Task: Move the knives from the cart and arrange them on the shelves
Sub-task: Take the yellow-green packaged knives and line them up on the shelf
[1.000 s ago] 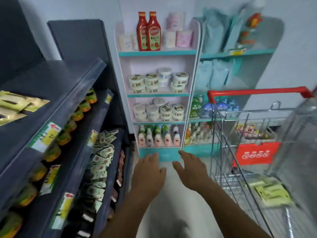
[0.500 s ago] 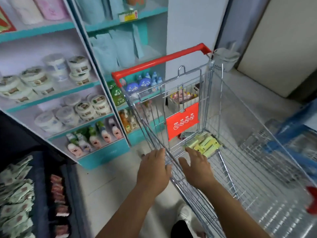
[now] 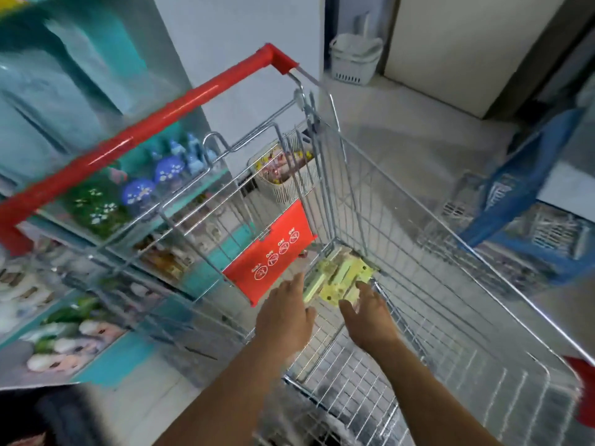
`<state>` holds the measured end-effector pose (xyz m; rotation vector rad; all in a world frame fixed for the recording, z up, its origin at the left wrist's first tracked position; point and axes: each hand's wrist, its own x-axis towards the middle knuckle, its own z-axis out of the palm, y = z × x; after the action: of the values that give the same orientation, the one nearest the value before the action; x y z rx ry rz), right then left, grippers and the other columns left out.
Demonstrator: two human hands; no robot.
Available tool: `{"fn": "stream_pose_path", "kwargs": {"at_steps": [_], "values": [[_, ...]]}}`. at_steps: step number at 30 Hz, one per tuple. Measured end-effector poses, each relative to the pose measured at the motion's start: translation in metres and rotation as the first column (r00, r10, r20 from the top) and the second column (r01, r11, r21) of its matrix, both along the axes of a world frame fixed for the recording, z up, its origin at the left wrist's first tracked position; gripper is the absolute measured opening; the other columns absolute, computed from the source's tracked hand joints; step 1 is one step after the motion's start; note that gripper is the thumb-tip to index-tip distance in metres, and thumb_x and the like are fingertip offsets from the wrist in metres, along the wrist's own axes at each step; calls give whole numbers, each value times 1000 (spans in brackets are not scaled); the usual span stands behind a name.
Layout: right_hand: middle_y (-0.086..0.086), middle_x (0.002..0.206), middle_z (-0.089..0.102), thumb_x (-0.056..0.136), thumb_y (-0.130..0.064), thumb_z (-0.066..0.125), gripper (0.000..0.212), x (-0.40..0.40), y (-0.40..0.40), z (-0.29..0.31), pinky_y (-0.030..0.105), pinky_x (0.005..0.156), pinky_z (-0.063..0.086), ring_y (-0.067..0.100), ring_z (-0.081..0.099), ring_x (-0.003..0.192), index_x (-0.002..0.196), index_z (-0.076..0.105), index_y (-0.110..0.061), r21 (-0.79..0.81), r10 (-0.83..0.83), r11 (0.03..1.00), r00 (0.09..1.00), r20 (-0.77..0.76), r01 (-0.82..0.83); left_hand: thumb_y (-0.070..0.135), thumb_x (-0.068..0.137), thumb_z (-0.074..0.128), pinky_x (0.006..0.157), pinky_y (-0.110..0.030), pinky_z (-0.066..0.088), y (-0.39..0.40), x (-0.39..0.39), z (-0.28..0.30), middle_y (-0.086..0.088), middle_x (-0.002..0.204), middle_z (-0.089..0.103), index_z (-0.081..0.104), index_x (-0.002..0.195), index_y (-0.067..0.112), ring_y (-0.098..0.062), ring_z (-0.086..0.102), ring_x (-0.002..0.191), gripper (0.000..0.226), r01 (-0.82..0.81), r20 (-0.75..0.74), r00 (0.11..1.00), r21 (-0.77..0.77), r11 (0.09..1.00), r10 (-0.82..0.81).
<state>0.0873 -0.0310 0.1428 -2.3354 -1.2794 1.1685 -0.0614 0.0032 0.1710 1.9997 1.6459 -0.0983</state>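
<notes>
A wire shopping cart (image 3: 428, 252) with a red handle (image 3: 180, 104) fills the middle of the head view. On its floor, in the corner by the red child-seat flap (image 3: 273, 252), lie yellow-green knife packs (image 3: 341, 278). My left hand (image 3: 285, 317) and my right hand (image 3: 367, 313) both reach down into the cart, fingers straight and loose, just short of the packs. Neither hand holds anything. The lower edge of the packs is hidden behind my fingers.
Teal shelves (image 3: 106, 355) with bottles and pouches stand at the left. A white basket of small goods (image 3: 286, 175) shows behind the cart. White stacked baskets (image 3: 354, 59) stand by the far wall. A blue basket (image 3: 531, 194) sits at the right.
The view has swung from the dark shelves at the left over to the cart. Both hands have moved forward and down into the cart, close to the knife packs.
</notes>
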Motion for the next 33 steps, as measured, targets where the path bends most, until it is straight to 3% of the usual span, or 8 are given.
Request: {"fn": "stream_pose_path", "kwargs": {"at_steps": [7,13,21,26,30,33], "values": [[10,153,29,96,-36,50,62,19,32,-67,36,112,27,27,30,140,149,24,-18,-103,-124,987,992,-17,122,28,93,52,100,-40,42,53,17,-94,-12,140,43,7,152,18,-30,47,123,75,58,-16,998,-121,991,-60],[9,153,29,94,-36,55,71,23,64,-136,40,113,27,27,28,140,151,16,-19,-167,-231,961,972,-38,222,28,94,52,105,-39,37,88,34,-177,-14,146,36,11,151,9,-30,40,131,73,105,-52,992,-198,975,-117],[11,158,11,92,-40,54,83,16,96,-206,41,115,19,34,15,143,153,1,-19,-237,-263,936,965,19,260,21,94,48,109,-36,31,106,49,-253,-14,150,31,13,150,4,-29,38,133,69,91,-168,978,-173,981,-121],[11,156,8,82,-52,64,107,1,108,-225,42,114,21,35,13,142,151,-10,-18,-190,-405,892,912,72,411,19,91,52,91,-37,42,109,59,-267,-12,123,51,47,129,14,-30,51,111,39,10,2,1000,-77,997,-10],[14,154,20,76,-48,72,115,9,112,-234,41,114,19,34,20,140,151,-9,-14,-169,-533,831,846,32,530,28,91,53,83,-38,44,115,61,-270,-8,111,58,52,121,20,-30,55,104,32,0,86,996,-42,999,4],[16,145,37,74,-39,75,106,22,111,-239,43,111,30,36,34,132,150,7,-15,-140,-616,782,787,-22,608,43,90,49,80,-39,44,119,69,-271,-8,107,62,51,121,13,-32,57,99,43,-52,167,984,-45,998,59]]}}
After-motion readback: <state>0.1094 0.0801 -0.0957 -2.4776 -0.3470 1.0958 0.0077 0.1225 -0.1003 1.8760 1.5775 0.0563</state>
